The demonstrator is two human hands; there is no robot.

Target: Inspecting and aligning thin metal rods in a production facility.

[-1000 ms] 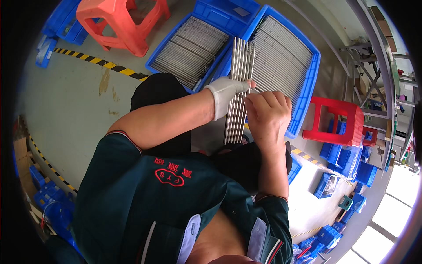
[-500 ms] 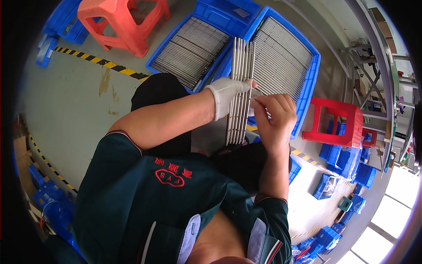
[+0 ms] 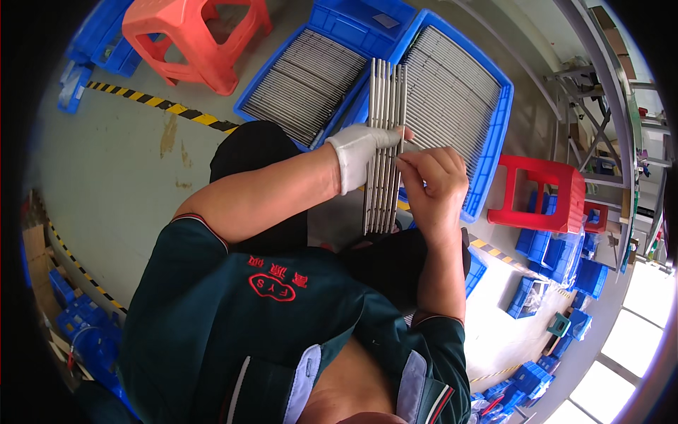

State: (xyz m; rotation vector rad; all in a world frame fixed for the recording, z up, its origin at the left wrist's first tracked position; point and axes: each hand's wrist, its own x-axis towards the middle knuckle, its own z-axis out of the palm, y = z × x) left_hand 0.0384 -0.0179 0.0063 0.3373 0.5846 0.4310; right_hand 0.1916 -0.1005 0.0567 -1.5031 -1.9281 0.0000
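Several thin, straight, silver-coloured metal rods [image 3: 380,201] are held side by side as a flat bundle above the person's lap, their far ends overlapping the view of the right-hand bin. The left hand [image 3: 360,150], in a whitish fabric glove with bare fingertip showing, is closed around the bundle near mid-length. The bare right hand [image 3: 439,177] has its fingers curled, with thumb and forefinger drawn close at the bundle's right edge; whether they pinch a rod cannot be told. Beyond the hands, two rectangular blue plastic bins [image 3: 506,116] stand side by side, each with similar rods laid in parallel rows. An orange-red plastic stool [image 3: 164,20] stands left of the bins; a red plastic stool [image 3: 571,194] stands to their right.
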